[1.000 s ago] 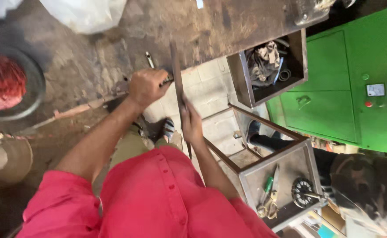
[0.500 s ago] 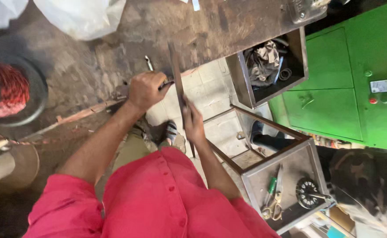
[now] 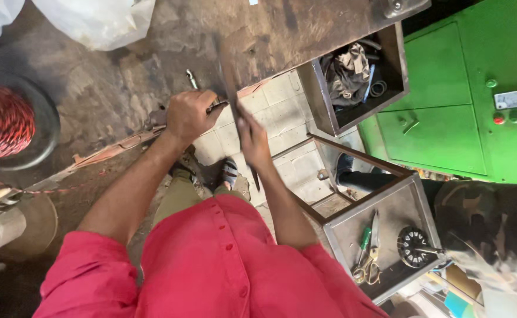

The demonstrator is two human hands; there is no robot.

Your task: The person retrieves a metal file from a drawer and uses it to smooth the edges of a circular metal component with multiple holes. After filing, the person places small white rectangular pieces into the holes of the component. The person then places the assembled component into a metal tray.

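The right hand (image 3: 252,136) has slid slightly down the flat metal strip (image 3: 233,88).

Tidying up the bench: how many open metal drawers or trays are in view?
2. The upper drawer sits under the bench edge, holding rags and rings. The lower tray is near the person's right elbow, holding scissors and a round toothed part. Others may be hidden.
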